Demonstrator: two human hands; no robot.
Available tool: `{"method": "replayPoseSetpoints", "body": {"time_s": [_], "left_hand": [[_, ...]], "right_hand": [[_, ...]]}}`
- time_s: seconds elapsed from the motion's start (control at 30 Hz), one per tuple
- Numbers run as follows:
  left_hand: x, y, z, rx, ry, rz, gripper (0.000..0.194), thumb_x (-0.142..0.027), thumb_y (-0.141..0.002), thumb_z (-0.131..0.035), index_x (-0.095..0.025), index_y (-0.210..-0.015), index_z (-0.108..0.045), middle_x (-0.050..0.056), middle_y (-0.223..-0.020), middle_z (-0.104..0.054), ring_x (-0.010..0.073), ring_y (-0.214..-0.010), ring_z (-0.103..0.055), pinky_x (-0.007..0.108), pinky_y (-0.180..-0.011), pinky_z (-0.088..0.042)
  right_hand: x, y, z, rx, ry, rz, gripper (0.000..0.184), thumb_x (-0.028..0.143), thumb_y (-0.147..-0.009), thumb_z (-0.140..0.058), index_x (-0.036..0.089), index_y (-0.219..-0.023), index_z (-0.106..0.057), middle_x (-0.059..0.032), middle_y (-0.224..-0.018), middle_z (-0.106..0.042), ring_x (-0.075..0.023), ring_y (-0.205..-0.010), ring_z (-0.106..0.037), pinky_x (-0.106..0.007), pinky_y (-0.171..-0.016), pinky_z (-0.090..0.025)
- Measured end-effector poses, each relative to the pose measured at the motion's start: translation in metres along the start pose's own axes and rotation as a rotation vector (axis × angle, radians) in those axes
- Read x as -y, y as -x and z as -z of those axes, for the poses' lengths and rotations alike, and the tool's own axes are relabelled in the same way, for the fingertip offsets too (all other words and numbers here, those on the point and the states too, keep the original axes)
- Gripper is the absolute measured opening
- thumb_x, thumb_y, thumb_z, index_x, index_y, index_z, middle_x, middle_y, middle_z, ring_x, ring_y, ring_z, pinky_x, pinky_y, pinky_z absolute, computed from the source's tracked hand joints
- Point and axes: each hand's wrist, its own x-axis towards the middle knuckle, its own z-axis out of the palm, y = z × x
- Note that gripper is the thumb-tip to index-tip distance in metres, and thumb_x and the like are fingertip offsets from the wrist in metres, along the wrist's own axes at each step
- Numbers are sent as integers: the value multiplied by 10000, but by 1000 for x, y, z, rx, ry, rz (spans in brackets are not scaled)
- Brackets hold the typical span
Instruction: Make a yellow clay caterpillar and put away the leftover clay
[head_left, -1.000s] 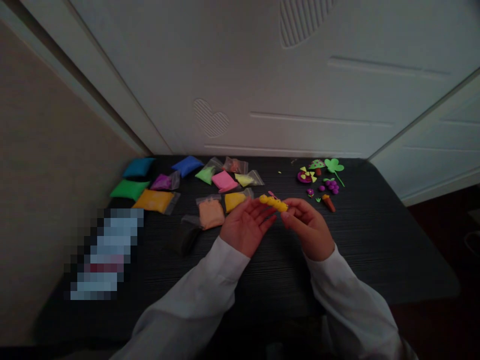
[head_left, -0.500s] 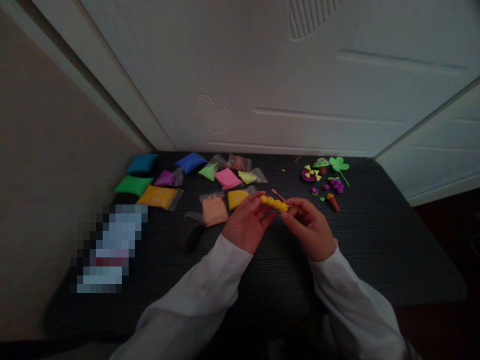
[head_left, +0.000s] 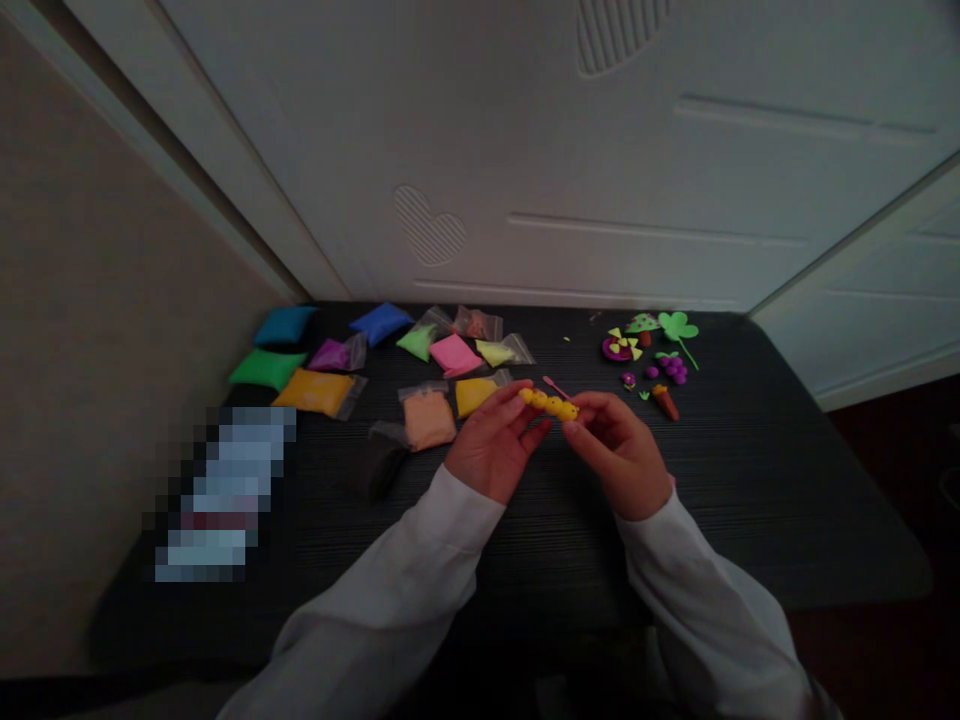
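Observation:
Between my two hands, above the table, is a yellow clay caterpillar (head_left: 553, 405), a row of joined balls with small dark dots. My left hand (head_left: 491, 445) grips its left end between thumb and fingers, palm partly turned up. At the other end, the thumb and fingertips of my right hand (head_left: 619, 455) pinch the last ball. Just behind the caterpillar lies a thin pink modelling tool (head_left: 556, 387), its near end hidden by my right hand. A yellow clay bag (head_left: 474, 397) and a peach clay bag (head_left: 429, 418) rest beside my left hand.
More clay bags, among them a blue one (head_left: 381, 324), an orange one (head_left: 315, 393) and a black one (head_left: 377, 462), lie on the dark table (head_left: 780, 480). Small clay models stand at right: grapes (head_left: 673, 368), a green clover (head_left: 678, 327), a purple dish (head_left: 616, 350). A white panel (head_left: 480, 130) rises behind.
Hardly anything differs. Both hands keep hold of the caterpillar, which has shifted very slightly between the fingers; the view has moved a touch.

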Motion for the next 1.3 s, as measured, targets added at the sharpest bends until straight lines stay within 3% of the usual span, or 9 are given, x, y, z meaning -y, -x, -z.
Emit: {"method": "replayPoseSetpoints", "body": {"time_s": [0.4,0.83,1.03,1.3], "left_hand": [[1,-2,0,24,-199,-158,134,-110,-669,-627,-144,-785,-686,28,-831,-665,125,-807,-599,242,-737,-480],[1,-2,1,28,-217,-165,130,-124,-664,-641,-141,-785,-685,31,-821,-666,134,-796,-602,250,-722,-478],[1,0,-2,38,-149,-121,293,-74,-655,-626,-190,-923,-649,9,-854,-665,122,-812,-606,248,-732,-478],[3,-2,-2,26,-171,-161,315,-41,-615,-663,-200,-886,-647,-13,-797,-673,100,-762,-610,231,-725,-485]], "right_hand": [[1,0,5,4,75,-30,205,287,-729,-619,213,-907,-550,45,-647,-521,-90,-595,-486,-245,-602,-390],[0,1,5,-2,79,-22,209,302,-736,-615,215,-915,-553,40,-652,-523,-95,-597,-488,-249,-605,-394],[0,1,4,-15,63,2,198,284,-733,-621,225,-909,-552,49,-638,-515,-90,-591,-478,-242,-601,-387],[0,1,4,-5,65,-12,208,298,-732,-620,220,-915,-556,41,-644,-515,-95,-592,-478,-247,-593,-384]]}}
